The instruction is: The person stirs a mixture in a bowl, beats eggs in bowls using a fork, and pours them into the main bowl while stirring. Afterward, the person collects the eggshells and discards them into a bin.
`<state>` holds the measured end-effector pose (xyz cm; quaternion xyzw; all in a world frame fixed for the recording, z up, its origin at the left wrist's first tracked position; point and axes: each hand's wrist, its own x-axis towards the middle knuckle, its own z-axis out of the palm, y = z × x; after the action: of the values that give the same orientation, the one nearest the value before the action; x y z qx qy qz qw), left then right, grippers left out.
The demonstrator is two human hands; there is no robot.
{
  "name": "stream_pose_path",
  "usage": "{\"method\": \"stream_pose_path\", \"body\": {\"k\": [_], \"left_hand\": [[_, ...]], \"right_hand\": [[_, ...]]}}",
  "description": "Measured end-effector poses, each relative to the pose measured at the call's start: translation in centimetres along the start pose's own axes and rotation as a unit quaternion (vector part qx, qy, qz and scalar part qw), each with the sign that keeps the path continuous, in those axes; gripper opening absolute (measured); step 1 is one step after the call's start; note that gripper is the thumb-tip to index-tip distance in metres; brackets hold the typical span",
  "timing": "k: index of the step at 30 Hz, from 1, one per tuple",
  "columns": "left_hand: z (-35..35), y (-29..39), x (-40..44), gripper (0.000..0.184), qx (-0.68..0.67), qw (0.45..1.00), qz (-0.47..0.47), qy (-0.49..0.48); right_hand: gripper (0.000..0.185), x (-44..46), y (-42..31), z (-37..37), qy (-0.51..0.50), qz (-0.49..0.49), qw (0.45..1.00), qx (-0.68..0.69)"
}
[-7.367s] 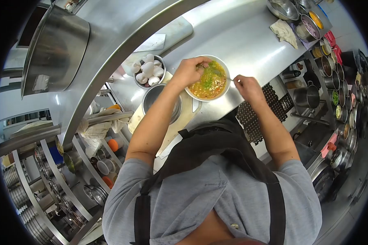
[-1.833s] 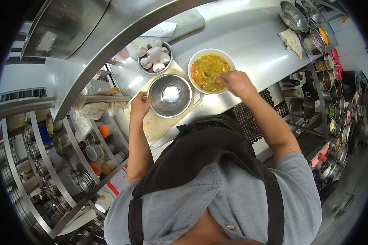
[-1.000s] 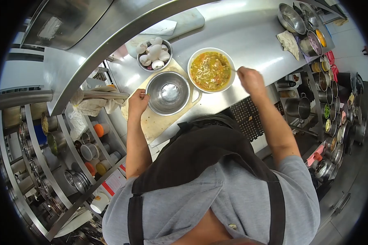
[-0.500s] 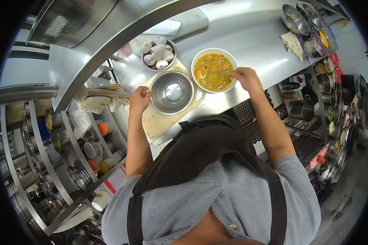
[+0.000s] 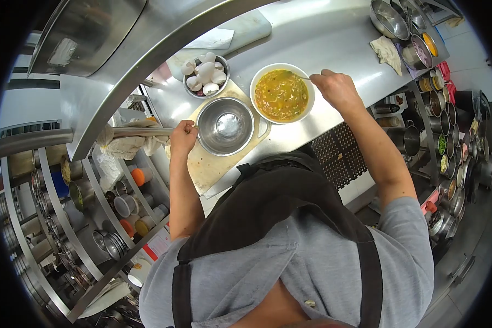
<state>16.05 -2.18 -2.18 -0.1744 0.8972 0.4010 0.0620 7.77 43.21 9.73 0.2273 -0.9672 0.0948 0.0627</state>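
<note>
A white bowl (image 5: 253, 104) holds a yellow-orange liquid mixture (image 5: 281, 95) with small red and green bits. At its right rim, my right hand (image 5: 336, 92) is closed on the handle of a thin metal utensil (image 5: 306, 77); whether it is a spoon or a fork I cannot tell. To the left, a metal bowl (image 5: 226, 127), with only shine inside, stands on a pale cutting board (image 5: 208, 170). My left hand (image 5: 184, 135) pinches at that bowl's left rim. Behind it, a small steel bowl (image 5: 228, 71) is heaped with white eggshells (image 5: 206, 72).
A steel counter (image 5: 306, 35) runs to the right, with a cloth (image 5: 386, 53) and metal bowls (image 5: 389, 21) at its far end. A metal shelf frame (image 5: 147, 60) arches over the left side. Shelves of containers (image 5: 115, 205) stand lower left.
My right hand has moved right and up, drawing the utensil from the middle of the mixture to the bowl's rim. My left hand stays at the metal bowl.
</note>
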Motion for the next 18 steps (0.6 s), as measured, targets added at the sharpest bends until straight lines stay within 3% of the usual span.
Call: {"method": "stream_pose_path", "body": {"k": [5, 7, 8, 11, 14, 15, 18], "left_hand": [[0.1, -0.1, -0.7, 0.028, -0.004, 1.0, 0.023, 0.014], [0.0, -0.8, -0.9, 0.028, -0.024, 1.0, 0.011, 0.006], [-0.1, -1.0, -0.8, 0.028, -0.026, 1.0, 0.009, 0.008], [0.0, -1.2, -0.8, 0.025, -0.046, 0.999, -0.015, -0.023], [0.4, -1.5, -0.4, 0.028, -0.055, 0.998, -0.024, -0.026], [0.4, -1.3, -0.4, 0.028, -0.053, 0.998, -0.013, -0.027], [0.3, -0.3, -0.8, 0.029, -0.049, 0.998, -0.006, -0.027]], "right_hand": [[0.011, -1.6, -0.1, 1.4, -0.021, 0.03, 0.999, -0.038], [0.014, -3.7, -0.8, 1.5, -0.057, 0.118, 0.991, 0.026], [0.014, -4.5, -1.2, 1.9, -0.058, 0.116, 0.991, 0.026], [0.021, -5.7, -3.1, 1.8, -0.116, 0.275, 0.932, 0.206], [0.024, -5.5, -2.0, 6.1, -0.12, 0.335, 0.861, 0.364], [0.024, -5.1, -1.8, 6.1, -0.118, 0.337, 0.859, 0.367], [0.023, -4.2, -1.7, 5.1, -0.028, 0.342, 0.828, 0.444]]}}
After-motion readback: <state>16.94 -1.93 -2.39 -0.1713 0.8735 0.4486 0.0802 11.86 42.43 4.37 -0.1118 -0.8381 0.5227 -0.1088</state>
